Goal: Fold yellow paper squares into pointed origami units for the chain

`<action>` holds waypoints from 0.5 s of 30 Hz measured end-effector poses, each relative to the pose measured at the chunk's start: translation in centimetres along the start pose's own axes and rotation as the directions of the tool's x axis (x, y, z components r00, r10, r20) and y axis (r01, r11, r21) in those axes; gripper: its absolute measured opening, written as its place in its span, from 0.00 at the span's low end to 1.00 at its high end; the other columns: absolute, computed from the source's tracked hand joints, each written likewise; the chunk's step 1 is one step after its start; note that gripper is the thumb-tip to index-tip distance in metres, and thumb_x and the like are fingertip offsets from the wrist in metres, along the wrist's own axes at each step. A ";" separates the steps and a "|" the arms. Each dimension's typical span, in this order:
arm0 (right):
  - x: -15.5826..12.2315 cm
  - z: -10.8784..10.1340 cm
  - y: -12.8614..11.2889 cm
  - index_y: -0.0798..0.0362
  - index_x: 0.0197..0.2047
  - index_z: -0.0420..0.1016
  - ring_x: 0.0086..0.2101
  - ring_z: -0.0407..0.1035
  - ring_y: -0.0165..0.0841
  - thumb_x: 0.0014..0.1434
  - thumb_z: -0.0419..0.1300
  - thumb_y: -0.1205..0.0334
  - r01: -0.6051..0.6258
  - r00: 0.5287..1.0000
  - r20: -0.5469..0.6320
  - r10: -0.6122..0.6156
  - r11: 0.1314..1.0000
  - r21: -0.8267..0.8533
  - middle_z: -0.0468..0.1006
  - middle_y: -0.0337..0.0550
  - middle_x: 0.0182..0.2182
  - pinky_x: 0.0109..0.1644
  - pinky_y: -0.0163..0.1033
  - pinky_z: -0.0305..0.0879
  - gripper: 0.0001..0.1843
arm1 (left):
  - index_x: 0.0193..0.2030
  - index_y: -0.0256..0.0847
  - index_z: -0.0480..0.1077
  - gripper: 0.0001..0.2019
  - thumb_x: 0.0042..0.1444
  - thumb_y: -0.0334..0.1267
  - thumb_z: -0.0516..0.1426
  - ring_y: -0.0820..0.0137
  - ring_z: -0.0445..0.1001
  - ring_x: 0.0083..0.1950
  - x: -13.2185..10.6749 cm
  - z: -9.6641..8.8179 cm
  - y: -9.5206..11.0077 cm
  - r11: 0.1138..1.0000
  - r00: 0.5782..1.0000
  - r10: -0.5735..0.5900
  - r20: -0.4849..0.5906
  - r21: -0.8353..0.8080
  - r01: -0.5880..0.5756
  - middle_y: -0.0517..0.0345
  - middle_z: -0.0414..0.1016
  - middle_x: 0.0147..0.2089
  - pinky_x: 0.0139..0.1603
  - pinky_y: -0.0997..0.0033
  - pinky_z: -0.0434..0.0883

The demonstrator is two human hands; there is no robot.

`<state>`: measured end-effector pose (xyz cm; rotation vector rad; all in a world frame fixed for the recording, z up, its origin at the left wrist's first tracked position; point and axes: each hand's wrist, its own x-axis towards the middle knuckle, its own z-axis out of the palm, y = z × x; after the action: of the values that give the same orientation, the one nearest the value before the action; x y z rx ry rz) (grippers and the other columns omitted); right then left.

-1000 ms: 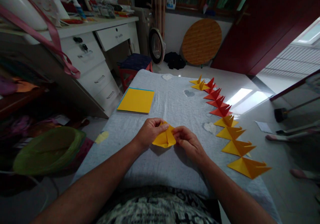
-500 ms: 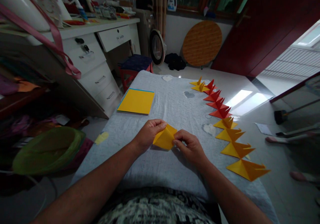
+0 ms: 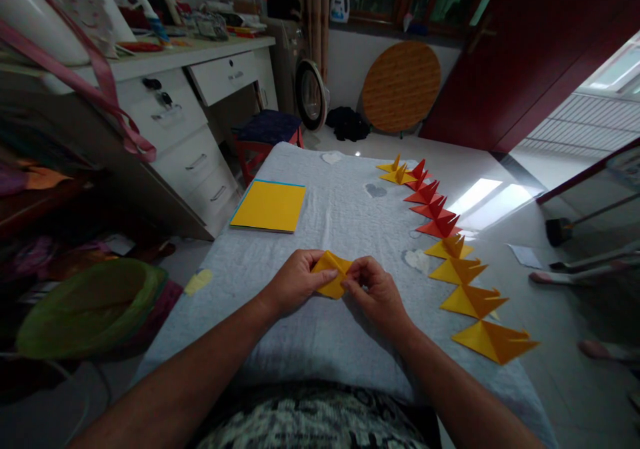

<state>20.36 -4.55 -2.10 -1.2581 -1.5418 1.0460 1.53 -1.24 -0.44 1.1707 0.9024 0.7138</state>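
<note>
A partly folded piece of yellow origami paper (image 3: pixel 330 286) is held between both hands just above the cloth-covered table (image 3: pixel 345 202). My left hand (image 3: pixel 299 280) grips its left side, the thumb lying across the paper's face. On the right edge, my right hand (image 3: pixel 373 289) pinches a corner between thumb and fingers. Beyond my left hand lies a stack of square yellow paper (image 3: pixel 270 206) with a blue edge showing beneath. Folded yellow paper pieces (image 3: pixel 495 341) and red ones (image 3: pixel 439 226) stand in a row along the table's right side.
A blue-topped stool (image 3: pixel 270 127) stands at the table's far left corner, near a white desk (image 3: pixel 185 129) with drawers. Left of the table is a green-rimmed basket (image 3: pixel 95 302). A round wooden board (image 3: pixel 401 87) leans on the back wall.
My left thumb has moved down and right across the yellow paper, which now looks smaller and more folded over. My right hand still pinches its right edge. The view has shifted slightly.
</note>
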 end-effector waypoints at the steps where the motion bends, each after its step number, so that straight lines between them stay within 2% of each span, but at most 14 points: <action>1: 0.0 0.0 0.0 0.49 0.37 0.67 0.27 0.68 0.29 0.54 0.61 0.62 0.009 1.000 0.002 -0.009 1.000 -0.003 0.73 0.35 0.28 0.33 0.35 0.65 0.07 | 0.39 0.33 0.78 0.14 0.51 0.43 0.65 0.71 0.75 0.33 0.0 0.0 0.0 1.000 1.000 0.002 -0.010 0.010 -0.002 0.54 0.79 0.36 0.36 0.72 0.71; 6: -0.1 0.1 0.0 0.48 0.40 0.66 0.29 0.70 0.30 0.53 0.60 0.64 0.040 0.999 -0.005 -0.040 0.999 0.019 0.74 0.36 0.30 0.35 0.36 0.68 0.10 | 0.40 0.34 0.77 0.12 0.53 0.41 0.63 0.71 0.75 0.33 0.2 -0.2 -0.2 1.000 1.000 0.014 -0.018 -0.008 -0.014 0.54 0.80 0.36 0.37 0.72 0.72; 10: -0.1 0.2 0.3 0.48 0.41 0.65 0.29 0.70 0.30 0.53 0.61 0.63 0.020 1.000 -0.018 -0.020 0.999 0.034 0.74 0.35 0.29 0.35 0.36 0.68 0.11 | 0.41 0.35 0.75 0.12 0.50 0.38 0.65 0.71 0.74 0.34 0.2 -0.3 -0.4 0.999 0.999 0.035 0.000 0.032 -0.035 0.56 0.78 0.36 0.37 0.73 0.71; 15: -0.1 0.2 0.7 0.47 0.42 0.64 0.30 0.71 0.31 0.56 0.61 0.60 -0.019 1.000 -0.010 0.020 0.996 0.091 0.74 0.35 0.30 0.36 0.36 0.67 0.12 | 0.41 0.36 0.73 0.13 0.50 0.38 0.66 0.71 0.74 0.34 0.2 0.0 -0.4 0.995 0.995 0.088 -0.048 0.060 -0.085 0.57 0.77 0.36 0.35 0.73 0.71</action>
<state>20.39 -4.53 -2.81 -1.2165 -1.4599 1.1083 1.62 -1.13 -0.85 1.2541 0.9238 0.7949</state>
